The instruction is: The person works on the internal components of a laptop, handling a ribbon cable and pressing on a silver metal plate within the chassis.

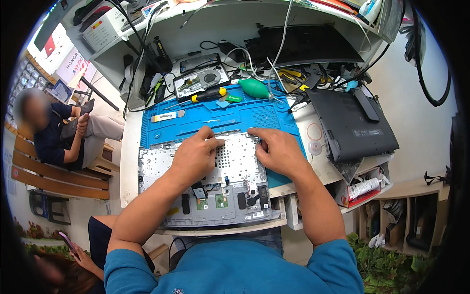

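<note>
The silver laptop top case (234,169), inner side up, lay at the centre of the white workbench (130,169), its far part on the blue repair mat (166,133). Its near edge sat just beside the bench's front edge, toward 6 o'clock, with the person's blue shirt (230,267) close beyond. At 9 o'clock only a narrow strip of bench separated it from the side edge. Room opened more toward 12 o'clock, where a band of mat ran up to a yellow-and-black screwdriver (209,94) and, near 1 o'clock, a green air-blower bulb (254,88). At about 2 o'clock, mat and bench surface lay between it and a black laptop (355,125).

The case's long axis ran from 9 to 3 o'clock, its right end canted slightly away. The perforated keyboard plate faced 12 o'clock; the palm-rest side pointed to 6.

The left hand (192,156) was half-curled, its thumb and index finger near the far edge's middle. The right hand (280,151) had its index finger stretched to the far right corner, its other fingers bent. Whether either pinched anything I could not tell.
</note>
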{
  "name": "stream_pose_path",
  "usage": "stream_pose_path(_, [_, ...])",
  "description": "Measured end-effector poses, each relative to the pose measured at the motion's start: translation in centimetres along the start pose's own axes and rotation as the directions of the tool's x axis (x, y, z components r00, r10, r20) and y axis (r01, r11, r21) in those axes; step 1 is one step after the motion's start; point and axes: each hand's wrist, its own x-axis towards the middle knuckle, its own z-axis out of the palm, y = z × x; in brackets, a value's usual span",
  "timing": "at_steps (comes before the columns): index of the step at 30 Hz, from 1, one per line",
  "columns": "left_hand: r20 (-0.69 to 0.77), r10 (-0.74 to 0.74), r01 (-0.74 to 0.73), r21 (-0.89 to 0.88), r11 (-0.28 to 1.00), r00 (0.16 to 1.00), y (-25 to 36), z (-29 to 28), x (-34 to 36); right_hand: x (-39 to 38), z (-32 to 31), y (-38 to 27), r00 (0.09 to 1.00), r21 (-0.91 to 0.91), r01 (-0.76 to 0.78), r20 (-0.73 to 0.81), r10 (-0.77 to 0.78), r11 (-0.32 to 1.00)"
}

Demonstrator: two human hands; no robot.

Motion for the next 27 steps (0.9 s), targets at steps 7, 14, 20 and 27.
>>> stream_pose_path(7, [-0.032,-0.004,0.003,-0.006,1.0,0.999,0.0,0.4,-0.2,-0.2,0.4,0.1,0.998,-0.007,0.039,-0.055,-0.039,0.999])
stream_pose_path(14, [0.0,-0.018,0.019,-0.018,1.0,1.0,0.3,0.0,0.0,-0.3,1.0,0.4,0.983,-0.088,0.13,-0.115,-0.14,0.988])
stream_pose_path(20, [0.01,0.001,-0.001,0.056,0.998,1.0,0.7,0.3,0.3,-0.3,0.8,0.2,0.99,-0.084,0.107,-0.085,-0.114,0.991])
stream_pose_path(27, [0.04,0.057,-0.06,0.09,0.994,0.998,0.0,0.1,0.8,-0.4,0.8,0.0,0.989,-0.103,0.117,-0.073,-0.125,0.988])
